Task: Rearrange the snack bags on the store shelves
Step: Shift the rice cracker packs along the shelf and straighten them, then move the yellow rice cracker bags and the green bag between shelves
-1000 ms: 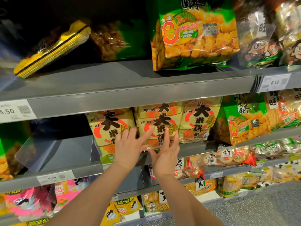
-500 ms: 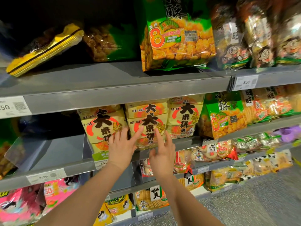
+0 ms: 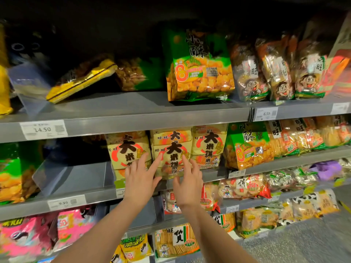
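Observation:
Three cream-yellow rice cracker bags stand side by side on the middle shelf (image 3: 91,198): a left bag (image 3: 125,149), a middle bag (image 3: 171,147) and a right bag (image 3: 209,145). My left hand (image 3: 140,175) is spread in front of the left and middle bags, its fingertips touching both. My right hand (image 3: 188,181) is spread in front of the middle bag's lower right, its index finger on the bag. Neither hand grips anything.
A green snack bag (image 3: 197,67) stands on the top shelf (image 3: 133,118), with a fallen yellow bag (image 3: 81,80) to its left. Another green bag (image 3: 248,147) stands right of the cracker bags. Left of them is bare shelf behind a clear divider (image 3: 55,175). Lower shelves hold several bags.
Both hands have eased slightly back from the middle bag while staying spread. The view has swung up and to the right, showing more of the top shelf.

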